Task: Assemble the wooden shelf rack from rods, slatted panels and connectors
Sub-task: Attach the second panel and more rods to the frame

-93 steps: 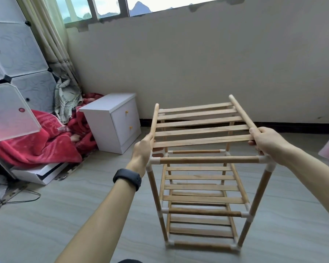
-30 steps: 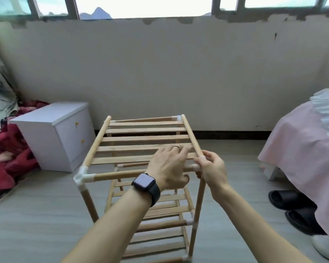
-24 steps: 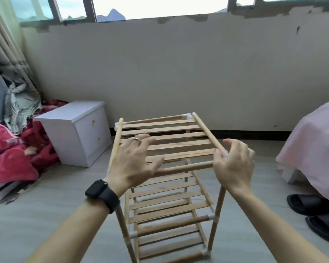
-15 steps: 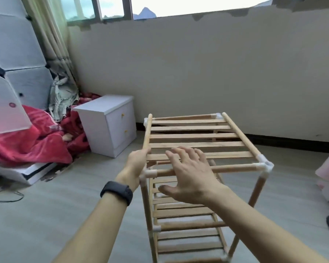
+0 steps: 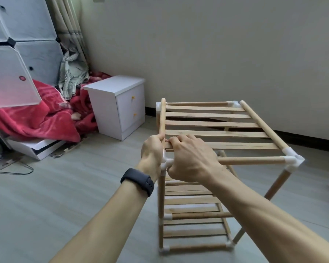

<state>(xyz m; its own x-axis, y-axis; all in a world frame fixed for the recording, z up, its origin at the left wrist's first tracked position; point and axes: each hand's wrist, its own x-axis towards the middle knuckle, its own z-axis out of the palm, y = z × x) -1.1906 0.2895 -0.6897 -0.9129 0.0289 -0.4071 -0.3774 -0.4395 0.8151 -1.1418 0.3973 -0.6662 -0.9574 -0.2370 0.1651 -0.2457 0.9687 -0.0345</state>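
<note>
— Where is the shelf rack [image 5: 196, 215] stood, and what is being seated?

— It is stood upright on the floor [image 5: 65, 186]. The near-left corner connector [image 5: 165, 162] is judged to be pressed home. The side rod [image 5: 162, 118] and front rod [image 5: 251, 160] should be pushed in squarely, untwisted.

— How are the hands set?

— The left hand [image 5: 152, 151] is wrapped round the side rod. The right hand [image 5: 192, 161] is clamped over the front rod, knuckles up.
</note>
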